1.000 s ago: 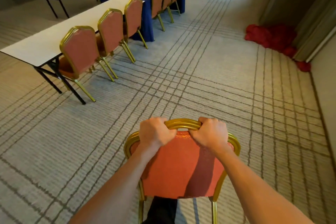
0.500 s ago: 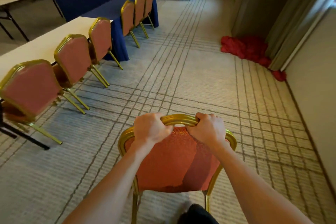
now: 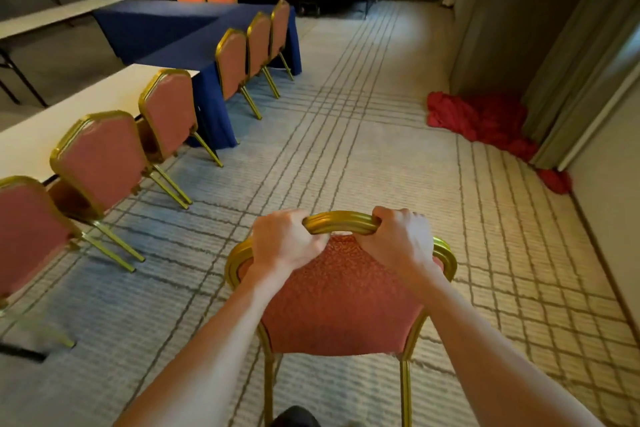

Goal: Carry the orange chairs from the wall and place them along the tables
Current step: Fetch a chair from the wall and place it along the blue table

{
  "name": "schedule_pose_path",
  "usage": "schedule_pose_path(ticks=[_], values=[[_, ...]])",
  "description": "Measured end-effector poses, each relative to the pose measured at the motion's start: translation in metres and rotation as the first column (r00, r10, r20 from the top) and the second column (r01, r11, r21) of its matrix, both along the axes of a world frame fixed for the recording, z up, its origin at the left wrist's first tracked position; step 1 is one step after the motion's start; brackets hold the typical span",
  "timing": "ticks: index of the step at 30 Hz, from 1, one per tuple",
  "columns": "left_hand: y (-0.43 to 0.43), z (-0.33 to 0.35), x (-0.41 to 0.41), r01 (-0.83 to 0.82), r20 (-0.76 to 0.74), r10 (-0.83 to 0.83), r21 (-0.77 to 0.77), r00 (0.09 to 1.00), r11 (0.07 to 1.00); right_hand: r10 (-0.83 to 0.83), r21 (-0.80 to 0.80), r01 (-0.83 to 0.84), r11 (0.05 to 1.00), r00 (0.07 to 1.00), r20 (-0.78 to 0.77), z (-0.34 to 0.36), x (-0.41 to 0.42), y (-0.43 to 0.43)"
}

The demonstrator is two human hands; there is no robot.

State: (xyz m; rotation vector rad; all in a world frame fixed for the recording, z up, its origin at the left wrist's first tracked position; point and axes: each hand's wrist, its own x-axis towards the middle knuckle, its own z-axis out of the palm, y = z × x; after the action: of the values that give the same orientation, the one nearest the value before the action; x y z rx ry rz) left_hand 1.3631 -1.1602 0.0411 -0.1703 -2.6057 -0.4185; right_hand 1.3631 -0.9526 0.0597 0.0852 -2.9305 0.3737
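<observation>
Fingers of the left hand point(image 3: 287, 241) curl tight round the gold top bar point(image 3: 341, 222) of the orange chair point(image 3: 343, 302). The right hand point(image 3: 398, 239) grips the same bar just beside it. The chair is out over the striped carpet point(image 3: 346, 156), well apart from the six chairs point(image 3: 100, 156) lined up along the white table point(image 3: 104, 94) and blue table point(image 3: 180, 42).

A chair point(image 3: 339, 295) fills the foreground, left hand point(image 3: 287, 243) and right hand point(image 3: 398, 239) on its top rail. 6 chairs point(image 3: 100, 156) line the counters point(image 3: 104, 97) at left; a cloth heap point(image 3: 478, 114) lies on the floor point(image 3: 346, 149) at right.
</observation>
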Motion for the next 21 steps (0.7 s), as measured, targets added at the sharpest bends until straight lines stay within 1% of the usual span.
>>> schedule_pose_path(ticks=[5,10,14,15,18,21], values=[[0.023,0.004,-0.103,0.029,0.018,-0.029,0.009,0.999,1.0,-0.024,0.006,0.024,1.0,0.998,-0.057,0.002,-0.101,0.024],[0.025,-0.008,-0.231,0.032,0.027,-0.033,0.011,0.999,0.999,-0.025,0.028,0.028,0.999,0.996,-0.089,-0.006,-0.226,0.026],[0.017,-0.019,-0.337,0.06,0.049,-0.062,0.05,0.997,0.997,-0.038,0.022,0.04,0.999,0.998,-0.058,-0.013,-0.331,0.019],[0.017,-0.018,-0.35,0.072,0.056,-0.075,0.062,0.996,0.996,-0.043,0.014,0.043,0.999,0.998,-0.034,-0.011,-0.343,0.018],[0.022,-0.012,-0.417,0.099,0.031,-0.101,0.055,0.994,0.994,-0.075,0.001,0.075,0.997,0.996,-0.051,-0.01,-0.404,0.021],[0.032,-0.004,-0.48,0.136,0.045,-0.138,0.054,0.989,0.989,-0.1,-0.01,0.099,0.995,0.994,-0.042,-0.006,-0.46,0.032]])
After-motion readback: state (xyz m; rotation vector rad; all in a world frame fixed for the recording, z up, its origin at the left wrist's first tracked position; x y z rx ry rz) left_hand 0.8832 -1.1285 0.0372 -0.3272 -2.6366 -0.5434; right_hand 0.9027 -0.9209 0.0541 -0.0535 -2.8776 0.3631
